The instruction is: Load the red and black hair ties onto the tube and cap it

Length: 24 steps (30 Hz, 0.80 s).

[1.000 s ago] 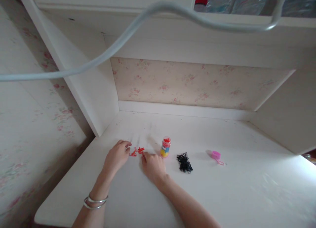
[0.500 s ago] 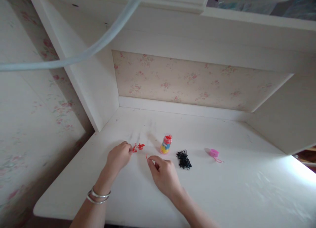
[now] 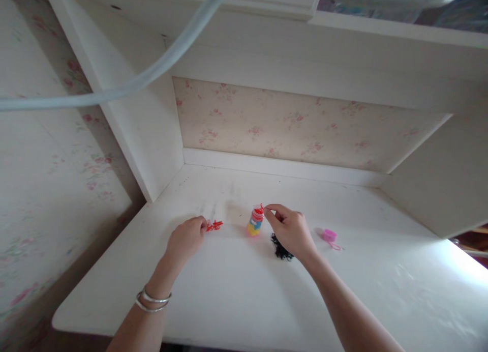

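Note:
My right hand (image 3: 292, 231) is at the mouth of a small clear jar (image 3: 254, 224), thumb and forefinger pinched on a red rubber band (image 3: 262, 207) at the rim. The upright jar holds red, blue and yellow contents. To the left, my left hand (image 3: 189, 235) has its fingertips closed at a little pile of red rubber bands (image 3: 215, 225) and seems to pinch one at the pile's edge; the fingers partly hide it. Beneath my right hand lies a heap of black rubber bands (image 3: 280, 250), partly covered by it.
A pink cap (image 3: 329, 235) with a loop lies right of the black heap on the white desk (image 3: 229, 301). Side panels and a low back board (image 3: 285, 164) enclose the desk. A pale tube (image 3: 163, 62) crosses the upper left, close to the camera.
My right hand has moved right and away from me, carrying a red rubber band from beside the red pile to the jar's mouth. My left hand has barely shifted.

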### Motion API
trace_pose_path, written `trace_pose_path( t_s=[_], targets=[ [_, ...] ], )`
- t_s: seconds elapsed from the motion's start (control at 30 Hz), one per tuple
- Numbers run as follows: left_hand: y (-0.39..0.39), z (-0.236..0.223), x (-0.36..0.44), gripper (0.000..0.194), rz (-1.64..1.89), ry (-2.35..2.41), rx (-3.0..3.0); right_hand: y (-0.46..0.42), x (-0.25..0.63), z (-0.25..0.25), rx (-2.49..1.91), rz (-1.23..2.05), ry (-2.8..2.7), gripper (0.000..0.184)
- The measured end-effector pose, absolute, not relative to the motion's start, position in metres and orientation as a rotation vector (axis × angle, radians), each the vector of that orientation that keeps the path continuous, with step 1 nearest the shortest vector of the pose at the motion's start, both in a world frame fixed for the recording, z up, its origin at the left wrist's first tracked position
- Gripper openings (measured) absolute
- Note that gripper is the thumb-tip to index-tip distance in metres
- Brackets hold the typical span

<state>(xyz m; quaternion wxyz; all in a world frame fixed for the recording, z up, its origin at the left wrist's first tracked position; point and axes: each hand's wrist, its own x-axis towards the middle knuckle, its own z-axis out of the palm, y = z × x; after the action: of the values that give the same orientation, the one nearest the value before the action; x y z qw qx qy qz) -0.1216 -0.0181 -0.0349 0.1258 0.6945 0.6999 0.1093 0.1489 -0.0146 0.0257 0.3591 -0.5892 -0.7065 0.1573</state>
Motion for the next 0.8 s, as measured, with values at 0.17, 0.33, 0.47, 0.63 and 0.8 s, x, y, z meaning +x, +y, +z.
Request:
trace_pose_path(
  t_s=[0.17,0.33,0.47,0.63,0.8],
  targets=[
    [-0.018,-0.036,-0.122,0.022,0.376,2.031,2.005,-0.011,0.147,0.027,-1.5,0.371,-1.917,0.03],
    [-0.016,-0.041,-0.123,0.024,0.472,1.986,2.033,-0.01,0.147,0.026,-1.513,0.308,-1.958,0.028],
    [-0.015,-0.042,-0.123,0.028,0.499,1.973,2.076,-0.012,0.149,0.028,-1.513,0.317,-1.916,0.03],
    [-0.015,-0.041,-0.12,0.029,0.609,1.936,2.099,-0.027,0.154,0.02,-1.438,0.375,-1.782,0.035],
    [-0.014,-0.04,-0.112,0.025,0.853,1.836,2.12,-0.055,0.153,-0.025,-1.385,0.611,-1.763,0.035]
  ],
)
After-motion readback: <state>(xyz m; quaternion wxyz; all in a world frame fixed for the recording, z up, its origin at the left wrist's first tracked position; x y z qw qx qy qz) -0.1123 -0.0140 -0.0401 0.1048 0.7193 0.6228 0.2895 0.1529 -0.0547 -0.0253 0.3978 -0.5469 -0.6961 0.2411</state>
